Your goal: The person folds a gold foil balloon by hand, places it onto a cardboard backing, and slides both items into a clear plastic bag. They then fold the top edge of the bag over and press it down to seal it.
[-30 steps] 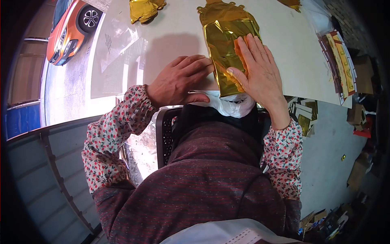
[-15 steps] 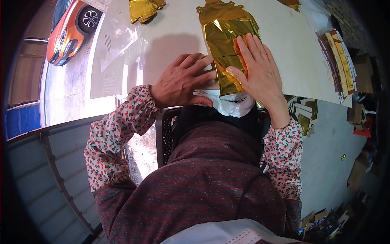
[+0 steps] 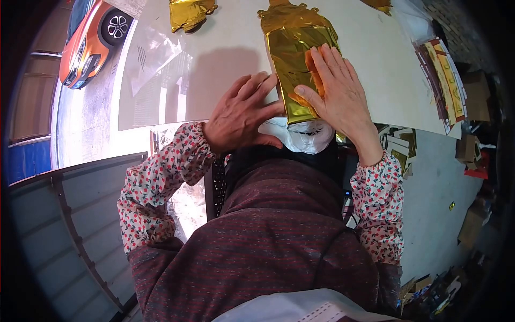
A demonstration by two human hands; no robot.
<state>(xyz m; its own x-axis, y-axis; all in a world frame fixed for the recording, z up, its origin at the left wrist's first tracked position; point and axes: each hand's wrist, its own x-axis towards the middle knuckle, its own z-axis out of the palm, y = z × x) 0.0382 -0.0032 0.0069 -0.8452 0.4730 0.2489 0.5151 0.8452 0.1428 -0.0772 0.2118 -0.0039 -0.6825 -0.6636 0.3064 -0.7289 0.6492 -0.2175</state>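
The gold foil lies lengthwise on the table, straight in front of the person, its near end at the table's edge, just above a white bundle by the lap. The right hand lies palm down along the foil's right side, nearly flat, fingers close together and thumb out over the foil. An orange patch shows on the foil beside it, perhaps the hand's reflection. The left hand is at the left edge, fingers parted and slightly bent, thumb low beside the white bundle; whether its fingertips press on the foil or only hover at its edge, I cannot tell. Neither hand can be seen pinching anything.

The foil looks thin and creased, so a flat, even palm should suit it better than fingertips, which could dent or tear it. Light pressure, worked from the middle outward, would probably ease the wrinkles without making new folds. The left fingers would help most resting lightly along the left edge, so that the sheet does not slide or skew under the right palm. The near end deserves care, since it lies so close to the table's edge and could bend over it.

A crumpled gold piece sits well apart at the far left, and a clear sheet lies nearer the left side.
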